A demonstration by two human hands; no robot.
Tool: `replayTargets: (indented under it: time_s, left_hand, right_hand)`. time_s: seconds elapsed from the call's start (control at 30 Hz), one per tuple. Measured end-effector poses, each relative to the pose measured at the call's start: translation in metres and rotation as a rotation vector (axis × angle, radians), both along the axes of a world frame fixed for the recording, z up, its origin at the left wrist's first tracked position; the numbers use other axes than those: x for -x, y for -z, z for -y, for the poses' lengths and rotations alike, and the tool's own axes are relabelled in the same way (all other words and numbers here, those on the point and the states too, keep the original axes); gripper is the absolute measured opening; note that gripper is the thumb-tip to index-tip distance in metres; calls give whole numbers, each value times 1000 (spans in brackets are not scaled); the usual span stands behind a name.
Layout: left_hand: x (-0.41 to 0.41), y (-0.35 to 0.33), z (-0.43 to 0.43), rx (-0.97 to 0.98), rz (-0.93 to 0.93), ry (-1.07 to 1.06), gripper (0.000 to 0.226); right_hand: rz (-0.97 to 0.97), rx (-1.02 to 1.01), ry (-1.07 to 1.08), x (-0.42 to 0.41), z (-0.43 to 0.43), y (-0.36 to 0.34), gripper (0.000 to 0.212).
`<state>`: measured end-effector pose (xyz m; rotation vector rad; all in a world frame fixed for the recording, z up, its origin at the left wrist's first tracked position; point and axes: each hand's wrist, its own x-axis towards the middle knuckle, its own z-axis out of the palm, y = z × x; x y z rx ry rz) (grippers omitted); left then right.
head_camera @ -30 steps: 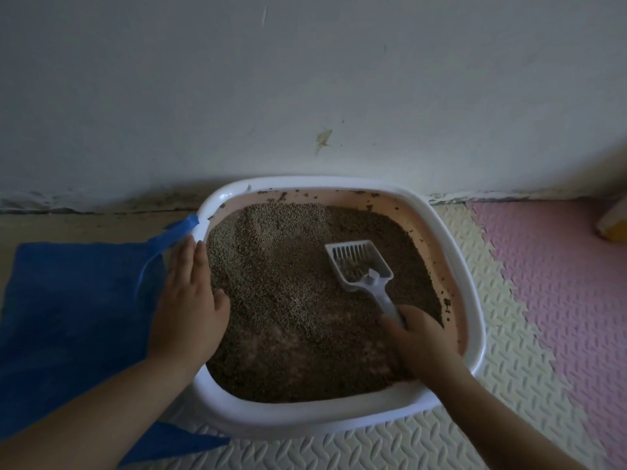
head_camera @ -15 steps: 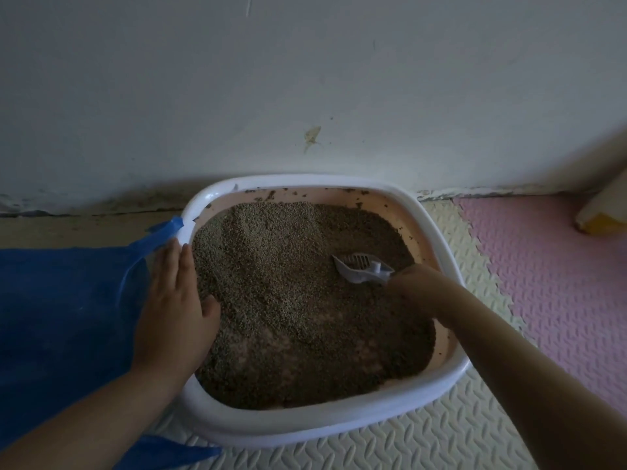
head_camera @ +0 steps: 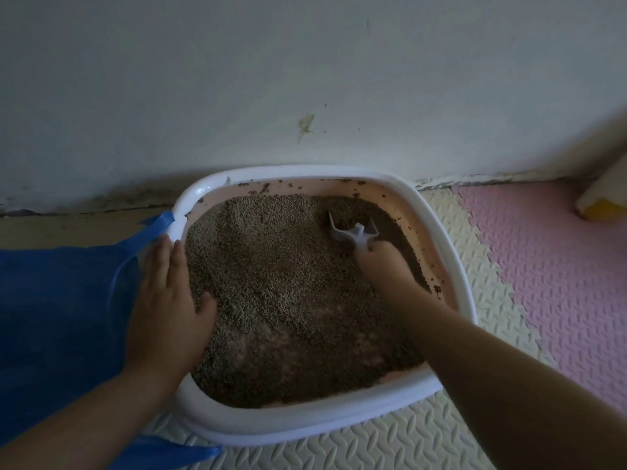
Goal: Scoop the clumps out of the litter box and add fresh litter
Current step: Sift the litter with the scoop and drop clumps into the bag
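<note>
The right hand [head_camera: 381,256] grips the handle of the white scoop [head_camera: 353,230], whose head digs into the litter [head_camera: 278,300] near the far right corner. The left hand [head_camera: 168,300] lies flat and open on the left rim of the litter box [head_camera: 451,266], over a blue bag [head_camera: 61,317]. The box sits on foam floor mats [head_camera: 509,300] against the wall [head_camera: 305,79].

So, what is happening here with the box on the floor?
A person is cleaning a litter box that stands by the wall. The right hand holds a white scoop, its front dug into the litter at the far right. The left hand lies flat on the left rim, beside a blue bag. No clump is visible in the scoop.
</note>
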<state>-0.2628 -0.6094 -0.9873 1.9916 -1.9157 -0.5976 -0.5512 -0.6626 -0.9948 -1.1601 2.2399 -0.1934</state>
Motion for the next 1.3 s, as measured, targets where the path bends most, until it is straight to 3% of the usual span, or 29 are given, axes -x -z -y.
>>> replayTargets:
  time_s: [0.2,0.37,0.5,0.77,0.9,1.13,1.3]
  left_hand:
    - [-1,0,0,4,21,4,78]
    - [-1,-1,1,9,12,5,78]
    - [-1,1,0,15,21,12,78]
    - [-3,1,0,20,11,17,78]
    - [-3,2,0,32,5,20,77]
    - [-3,5,0,32,23,17,77]
    - [-3,5,1,38,-8,14,76]
  right_hand:
    - [7,160,-108,-1,-43,11,36]
    - [52,272,-193,-1,-73,-13,29]
    - [-46,286,-239,5,-94,-32,36]
    - [12,328,-200,-2,-112,-39,40]
    - [89,357,-126,-4,-114,-38,24]
    - [212,244,6,3,-111,-39,20]
    - [175,-32,1,24,-93,-50,20]
